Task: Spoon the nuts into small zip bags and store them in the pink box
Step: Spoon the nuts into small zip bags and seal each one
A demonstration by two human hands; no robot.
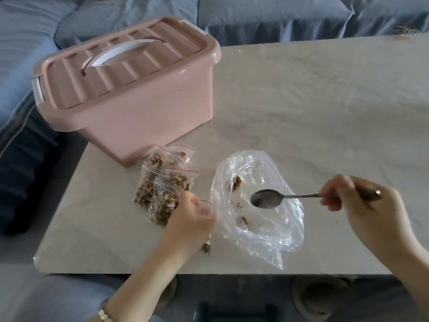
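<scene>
The pink box (pixel 130 89) stands at the table's back left with its lid on and a white handle on top. In front of it lie several small zip bags (pixel 162 184) filled with nuts. My left hand (pixel 190 219) pinches another small zip bag (pixel 206 206) by its red-striped mouth; its lower end with nuts (pixel 206 247) shows under the hand. My right hand (pixel 362 205) grips a metal spoon (pixel 267 198) by the handle, and its empty bowl hovers over the big clear plastic bag (pixel 260 217), which holds only a few nut pieces (pixel 236 182).
The pale marble-look table (pixel 325 112) stretches to the right and back. A blue sofa (pixel 278 17) runs behind and to the left. The table's front edge is close below my hands.
</scene>
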